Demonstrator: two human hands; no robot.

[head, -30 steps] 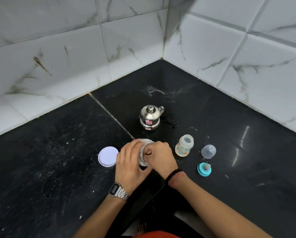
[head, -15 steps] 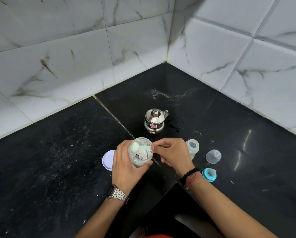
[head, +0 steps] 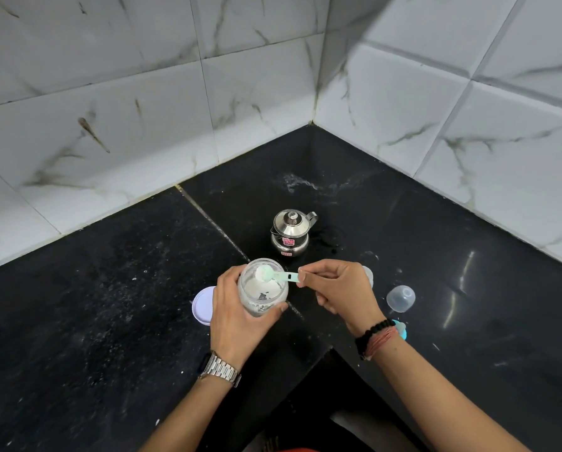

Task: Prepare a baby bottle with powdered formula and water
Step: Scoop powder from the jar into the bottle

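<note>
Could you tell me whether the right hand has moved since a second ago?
Yes. The right hand was over the powder jar; it has pulled out toward the right, away from the white lid, and now pinches the scoop above the jar's mouth.

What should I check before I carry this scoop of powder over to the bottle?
1. Scoop loaded with powder: ok.
2. Right hand pinches the scoop handle: ok.
3. Left hand grips the powder jar: ok.
4. Baby bottle open and upright: cannot tell, mostly hidden behind the right hand.
5. Clear cap and blue nipple ring off to the side on the counter: ok.
6. Steel kettle lid on: ok.
</note>
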